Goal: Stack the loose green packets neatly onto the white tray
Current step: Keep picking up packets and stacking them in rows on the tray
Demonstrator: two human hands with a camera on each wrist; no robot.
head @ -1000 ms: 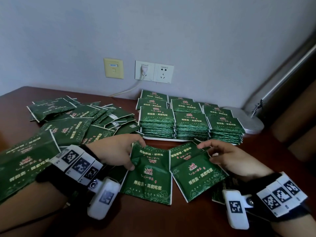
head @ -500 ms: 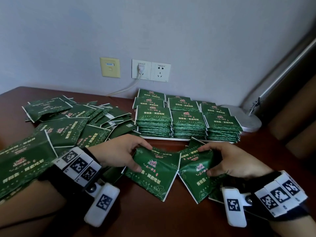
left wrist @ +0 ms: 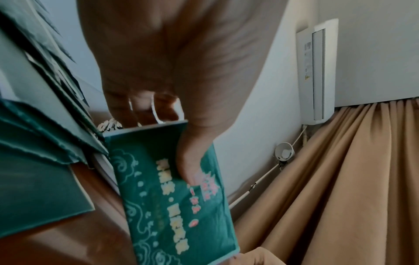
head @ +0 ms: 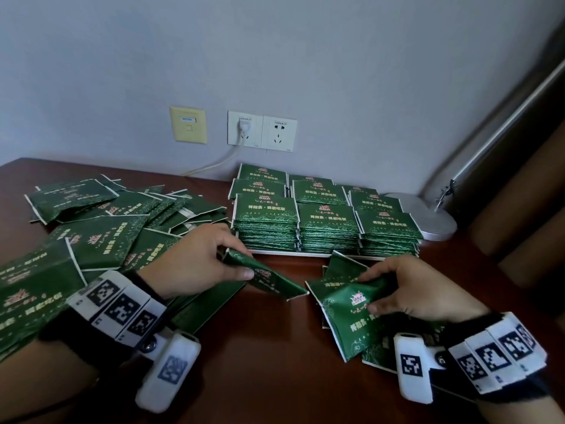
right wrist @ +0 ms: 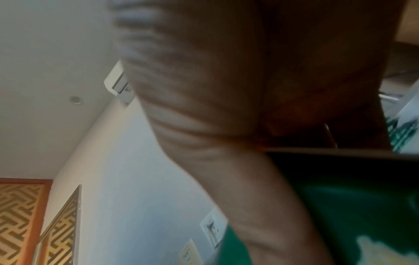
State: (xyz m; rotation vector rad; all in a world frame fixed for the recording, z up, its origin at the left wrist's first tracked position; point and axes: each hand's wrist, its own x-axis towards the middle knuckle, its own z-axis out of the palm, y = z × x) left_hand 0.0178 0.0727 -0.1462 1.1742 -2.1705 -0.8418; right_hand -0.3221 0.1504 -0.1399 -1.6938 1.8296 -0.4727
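Lifting its packet off the desk, the left hand now pinches it between thumb and fingers, tilted up on edge where a second ago it lay flat; the loose pile lies behind that wrist. To the right, the right hand has curled round a second packet and bent it upward, with a few more beneath. Both packets are raised, so the pick-up looks done; carrying them to the white tray, already full of neat stacks just behind, likely comes next.
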